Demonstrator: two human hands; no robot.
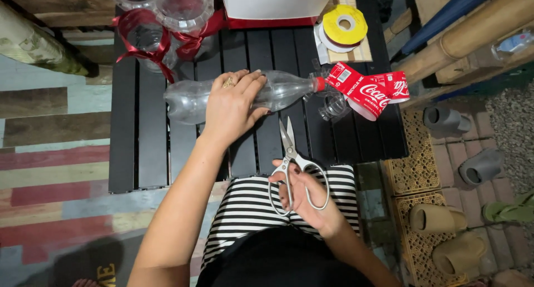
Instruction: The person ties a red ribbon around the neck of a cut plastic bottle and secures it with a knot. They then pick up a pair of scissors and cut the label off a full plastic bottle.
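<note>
A clear plastic bottle point(186, 99) with a red cap lies on its side across the black slatted table point(139, 153), cap pointing right. My left hand point(232, 108) rests over the bottle's middle and grips it; a ring shows on one finger. My right hand point(303, 193) holds silver scissors point(290, 148) at the table's near edge, blades slightly apart and pointing up toward the bottle, not touching it. A peeled red bottle label point(370, 92) lies just right of the cap beside a cut clear bottle piece point(332, 106).
Cut clear bottle parts tied with red ribbon point(150, 39) stand at the table's back left. A white box point(275, 3) and yellow tape roll point(345, 25) sit behind. Sandals point(445, 120) lie on the brick floor at right. A striped mat covers the floor left.
</note>
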